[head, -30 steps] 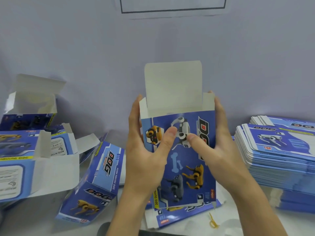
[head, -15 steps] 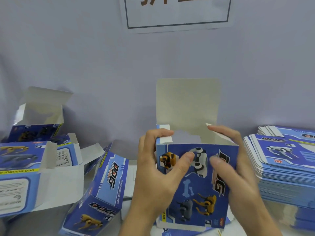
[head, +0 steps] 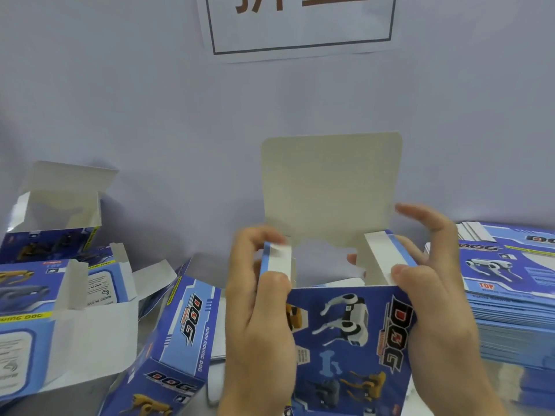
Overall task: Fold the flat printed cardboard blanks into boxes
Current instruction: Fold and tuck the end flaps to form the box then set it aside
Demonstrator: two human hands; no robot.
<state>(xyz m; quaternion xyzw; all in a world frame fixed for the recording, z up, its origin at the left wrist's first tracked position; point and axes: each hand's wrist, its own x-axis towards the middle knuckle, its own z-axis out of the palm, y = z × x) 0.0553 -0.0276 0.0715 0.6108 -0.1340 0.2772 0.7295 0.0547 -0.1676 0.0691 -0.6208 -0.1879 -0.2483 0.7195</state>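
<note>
Change: both side flaps had folded further inward since the earlier frame.
Box (head: 345,340): upright, centre, lid raised.
Left hand (head: 258,319): pinching the box's left flap (head: 277,261).
Right hand (head: 432,295): gripping the right flap (head: 387,256).
Blanks (head: 507,280): stacked right of the box.

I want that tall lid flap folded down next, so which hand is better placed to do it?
Probably the right hand: its fingers are raised beside the lid flap, while the left hand pinches a side flap.
</note>
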